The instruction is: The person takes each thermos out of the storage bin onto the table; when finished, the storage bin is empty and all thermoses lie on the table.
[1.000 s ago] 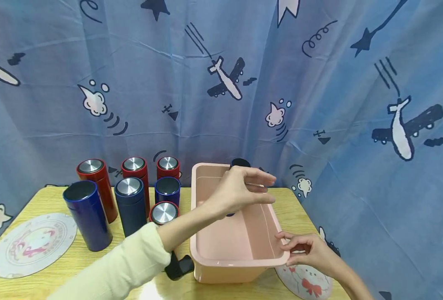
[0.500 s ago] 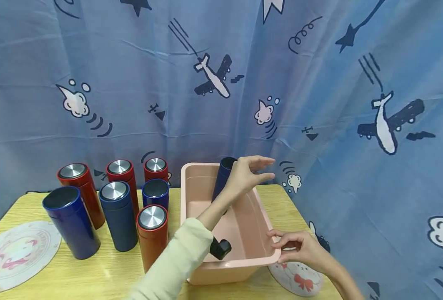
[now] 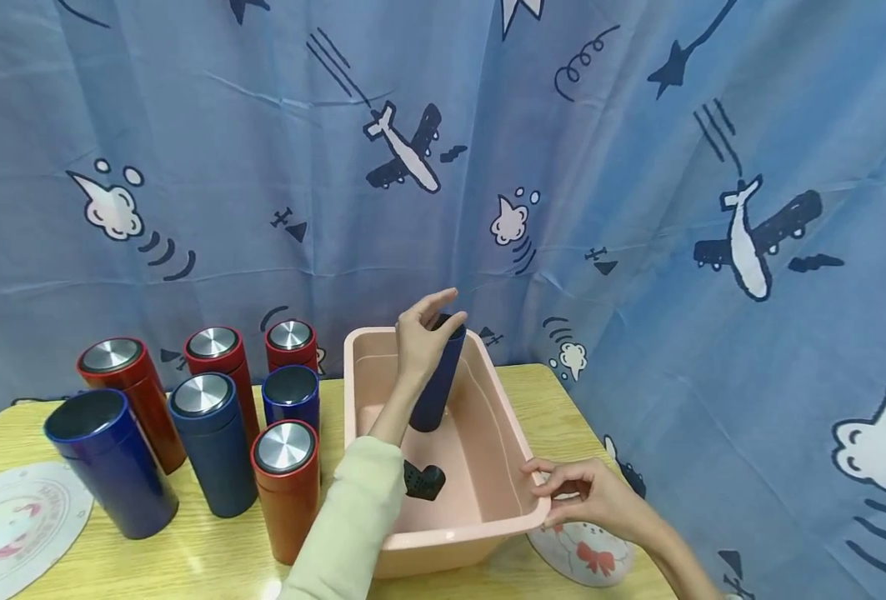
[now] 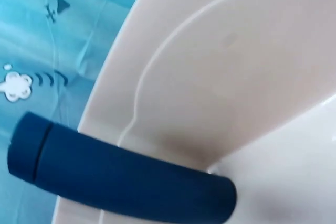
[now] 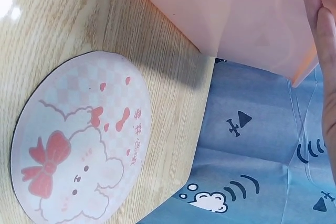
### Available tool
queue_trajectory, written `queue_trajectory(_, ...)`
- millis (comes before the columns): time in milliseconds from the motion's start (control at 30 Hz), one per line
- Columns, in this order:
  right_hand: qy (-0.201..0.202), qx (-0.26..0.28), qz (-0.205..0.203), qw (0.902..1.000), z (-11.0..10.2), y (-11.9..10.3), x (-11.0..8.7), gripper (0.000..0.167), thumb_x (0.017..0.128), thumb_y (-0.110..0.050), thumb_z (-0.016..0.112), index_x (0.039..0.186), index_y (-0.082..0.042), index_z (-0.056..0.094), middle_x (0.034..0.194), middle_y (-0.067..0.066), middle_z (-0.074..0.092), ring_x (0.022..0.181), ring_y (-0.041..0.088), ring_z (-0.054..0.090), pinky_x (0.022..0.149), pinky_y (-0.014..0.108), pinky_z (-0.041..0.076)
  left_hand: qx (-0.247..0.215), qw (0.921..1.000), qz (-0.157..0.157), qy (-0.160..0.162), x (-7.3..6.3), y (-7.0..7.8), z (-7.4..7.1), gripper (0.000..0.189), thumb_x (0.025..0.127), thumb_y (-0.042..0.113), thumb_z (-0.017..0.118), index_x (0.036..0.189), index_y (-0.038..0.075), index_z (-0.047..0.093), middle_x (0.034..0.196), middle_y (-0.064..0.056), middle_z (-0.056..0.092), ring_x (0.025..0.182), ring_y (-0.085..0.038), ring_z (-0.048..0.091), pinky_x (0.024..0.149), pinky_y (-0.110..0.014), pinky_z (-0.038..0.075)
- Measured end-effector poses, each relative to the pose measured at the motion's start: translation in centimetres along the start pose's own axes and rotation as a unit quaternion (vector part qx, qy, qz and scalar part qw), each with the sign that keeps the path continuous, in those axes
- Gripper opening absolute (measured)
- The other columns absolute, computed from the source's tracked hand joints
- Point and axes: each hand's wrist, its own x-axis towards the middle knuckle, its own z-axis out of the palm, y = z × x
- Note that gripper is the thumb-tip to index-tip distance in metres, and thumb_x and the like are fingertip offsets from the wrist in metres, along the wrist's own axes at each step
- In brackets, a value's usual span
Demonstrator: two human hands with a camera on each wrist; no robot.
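Note:
A dark blue thermos bottle (image 3: 437, 387) stands inside the pink plastic bin (image 3: 483, 532), slanting to the right in the head view. In the left wrist view the same thermos (image 4: 131, 177) reaches past the bin's rim, with no fingers showing on it. My left hand (image 3: 422, 337) is at the thermos's top, thumb and fingers spread apart, overlapping its upper end in the head view. A black wrist camera (image 3: 423, 482) hangs below that hand. My right hand (image 3: 585, 496) pinches the bin's front right rim. Its fingers (image 5: 326, 30) also show against the bin's wall in the right wrist view.
Left of the bin stand several red and blue thermoses, including an orange-red one (image 3: 287, 492) in front and a shiny blue one (image 3: 116, 467). Round mats lie at the left (image 3: 18, 525) and right (image 3: 581, 554). A patterned blue curtain (image 3: 443, 167) hangs behind the table.
My left hand has moved left relative to the bin, to the thermos's top, fingers still spread. The head view has turned right. My right hand keeps its place on the rim.

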Motion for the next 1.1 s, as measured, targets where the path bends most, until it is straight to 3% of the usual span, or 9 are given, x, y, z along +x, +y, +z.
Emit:
queue_trajectory(133,-0.003,0.009,0.008,0.9999,-0.1,0.0,0.1,0.026,0.081,0.009,0.068,0.106,0.011,0.066,0.131,-0.001,0.060,0.123,0.007,0.052,0.077,0.031,0.056,0.027,0.9983,0.006,0.051,0.1,-0.7,-0.4,0.037,0.081,0.008,0.076,0.117,0.002,0.067,0.119,-0.011,0.066,0.117,-0.020,0.059,0.100,-0.023,0.043)
queue_trajectory(267,-0.007,0.022,0.007,0.9997,-0.1,0.0,0.0,0.026,0.081,0.010,0.067,0.107,0.010,0.066,0.132,-0.002,0.059,0.123,0.007,0.052,0.079,0.031,0.055,0.031,0.9974,-0.006,0.065,0.0,-1.4,-0.6,0.042,0.080,0.011,0.078,0.119,0.003,0.067,0.121,-0.011,0.065,0.119,-0.022,0.057,0.101,-0.029,0.044)
queue_trajectory(400,-0.008,0.025,0.008,0.9996,-0.1,-0.1,0.0,0.025,0.082,0.010,0.066,0.107,0.010,0.066,0.132,-0.002,0.059,0.123,0.007,0.051,0.080,0.030,0.055,0.038,0.9964,-0.058,0.048,-0.1,-1.8,-0.8,0.056,0.079,0.016,0.079,0.130,0.006,0.060,0.133,-0.010,0.057,0.127,-0.025,0.050,0.103,-0.037,0.043)
queue_trajectory(533,-0.002,0.008,0.010,0.9999,0.1,-0.2,0.1,0.024,0.081,0.008,0.068,0.105,0.010,0.066,0.131,-0.003,0.059,0.124,0.006,0.051,0.081,0.028,0.054,0.067,0.9903,-0.122,0.004,-0.4,-2.0,-1.0,0.073,0.078,0.023,0.080,0.142,0.009,0.047,0.146,-0.010,0.044,0.136,-0.028,0.038,0.107,-0.041,0.038)
queue_trajectory(600,-0.002,0.006,0.012,0.9999,0.1,-0.2,0.1,0.024,0.081,0.009,0.068,0.105,0.012,0.066,0.131,-0.003,0.060,0.123,0.006,0.051,0.079,0.029,0.055,0.090,0.9860,-0.139,-0.020,-0.5,-2.2,-1.0,0.078,0.078,0.025,0.081,0.144,0.008,0.043,0.149,-0.011,0.039,0.138,-0.029,0.034,0.109,-0.041,0.035)
queue_trajectory(733,-0.002,0.012,0.016,0.9998,0.2,-0.1,0.1,0.024,0.082,0.009,0.066,0.106,0.013,0.064,0.132,-0.004,0.059,0.121,0.008,0.053,0.076,0.031,0.056,0.118,0.9816,-0.144,-0.041,-0.8,-2.6,-1.0,0.081,0.077,0.026,0.081,0.144,0.005,0.042,0.148,-0.014,0.040,0.138,-0.030,0.034,0.110,-0.043,0.034)
queue_trajectory(933,0.001,0.010,0.007,0.9999,0.2,0.0,0.1,0.024,0.082,0.009,0.067,0.105,0.014,0.064,0.131,-0.002,0.059,0.124,0.006,0.050,0.079,0.028,0.055,0.125,0.9812,-0.141,-0.042,-0.9,-3.0,-1.0,0.081,0.076,0.023,0.082,0.143,0.001,0.042,0.144,-0.014,0.046,0.132,-0.032,0.043,0.103,-0.041,0.042)
queue_trajectory(1100,0.003,0.012,0.003,0.9999,0.2,0.0,0.0,0.024,0.081,0.010,0.067,0.105,0.012,0.065,0.131,-0.001,0.060,0.124,0.007,0.050,0.079,0.027,0.056,0.134,0.9806,-0.137,-0.040,-1.0,-3.2,-0.8,0.076,0.073,0.020,0.085,0.138,0.002,0.051,0.136,-0.018,0.053,0.121,-0.034,0.053,0.094,-0.041,0.050)
